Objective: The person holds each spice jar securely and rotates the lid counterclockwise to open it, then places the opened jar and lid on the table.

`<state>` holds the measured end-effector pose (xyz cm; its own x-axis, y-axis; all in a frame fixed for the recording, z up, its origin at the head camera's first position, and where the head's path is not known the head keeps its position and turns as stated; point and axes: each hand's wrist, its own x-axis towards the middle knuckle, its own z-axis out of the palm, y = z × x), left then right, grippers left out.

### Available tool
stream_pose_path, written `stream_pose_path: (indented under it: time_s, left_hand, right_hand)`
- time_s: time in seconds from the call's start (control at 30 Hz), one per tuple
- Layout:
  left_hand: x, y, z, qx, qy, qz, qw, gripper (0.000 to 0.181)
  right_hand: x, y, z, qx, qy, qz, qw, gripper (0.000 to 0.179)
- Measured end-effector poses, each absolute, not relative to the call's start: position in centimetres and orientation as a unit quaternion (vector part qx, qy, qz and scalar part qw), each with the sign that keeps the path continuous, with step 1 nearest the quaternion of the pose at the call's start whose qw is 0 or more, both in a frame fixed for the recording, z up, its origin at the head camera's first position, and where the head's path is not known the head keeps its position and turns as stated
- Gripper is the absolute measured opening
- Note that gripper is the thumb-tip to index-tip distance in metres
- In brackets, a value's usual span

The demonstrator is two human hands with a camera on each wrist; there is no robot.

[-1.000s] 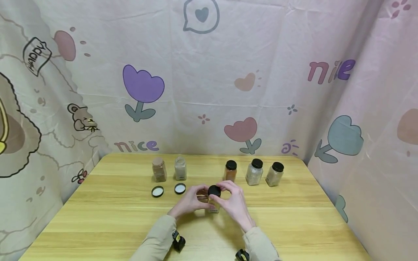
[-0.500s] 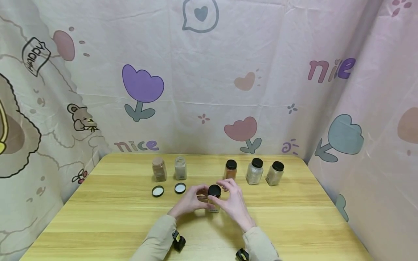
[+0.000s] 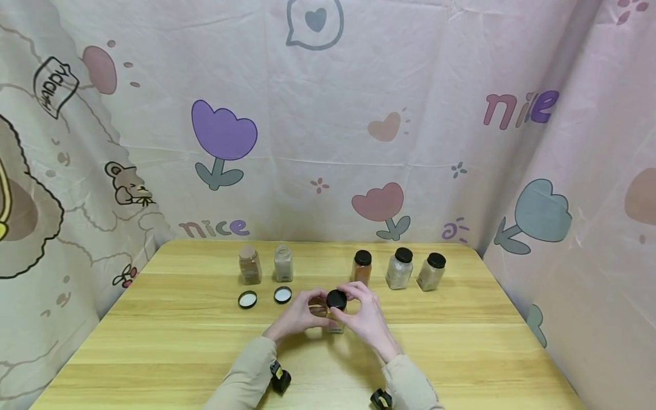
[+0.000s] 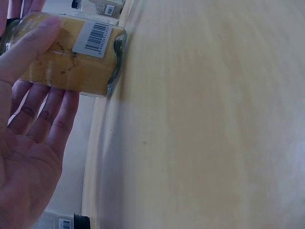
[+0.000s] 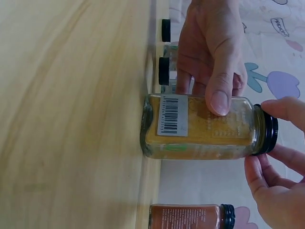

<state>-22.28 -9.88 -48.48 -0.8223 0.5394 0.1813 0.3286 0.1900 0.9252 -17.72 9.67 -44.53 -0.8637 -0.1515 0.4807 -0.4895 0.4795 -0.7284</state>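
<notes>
A square glass jar of yellow-orange powder (image 5: 198, 126) with a barcode label stands upright on the table, its black lid (image 3: 336, 299) on top. My left hand (image 3: 301, 313) grips the jar's body from the left, thumb along the near face and fingers behind. From the right, my right hand (image 3: 365, 320) pinches the rim of the lid between thumb and fingers. In the right wrist view, a band of glass neck shows below the lid (image 5: 270, 130).
Behind on the left stand two lidless jars, one brownish (image 3: 250, 269) and one pale (image 3: 283, 267). Two lids (image 3: 247, 300) lie upturned before them. At the back right are three black-capped jars: orange (image 3: 361, 272), white (image 3: 399, 273) and beige (image 3: 431, 275).
Half a second ago the right fingers were spread off the lid; now they have come back onto its rim. The left hand and the jar have stayed in place.
</notes>
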Motion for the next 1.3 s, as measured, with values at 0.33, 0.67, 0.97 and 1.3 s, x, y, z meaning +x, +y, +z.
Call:
stream_pose_path:
  time_s: [0.33, 0.67, 0.97, 1.3]
  left_hand:
    - [-22.34, -9.78, -48.54, 0.281, 0.751, 0.587, 0.111, 0.049]
    - [-22.27, -9.78, -48.49, 0.282, 0.754, 0.583, 0.110, 0.047]
    - [-22.26, -9.80, -48.48, 0.281, 0.757, 0.581, 0.106, 0.047]
    - [-22.23, -9.82, -48.55, 0.278, 0.751, 0.588, 0.112, 0.047]
  right_hand:
    - [-17.83, 9.49, -44.77, 0.180, -0.838, 0.475, 0.202, 0.046]
    - [-17.85, 9.36, -44.60, 0.189, -0.830, 0.479, 0.215, 0.037]
    - [-17.73, 9.68, -44.41, 0.193, -0.827, 0.501, 0.167, 0.041]
    - [-17.75, 9.46, -44.71, 0.172, -0.846, 0.461, 0.205, 0.044]
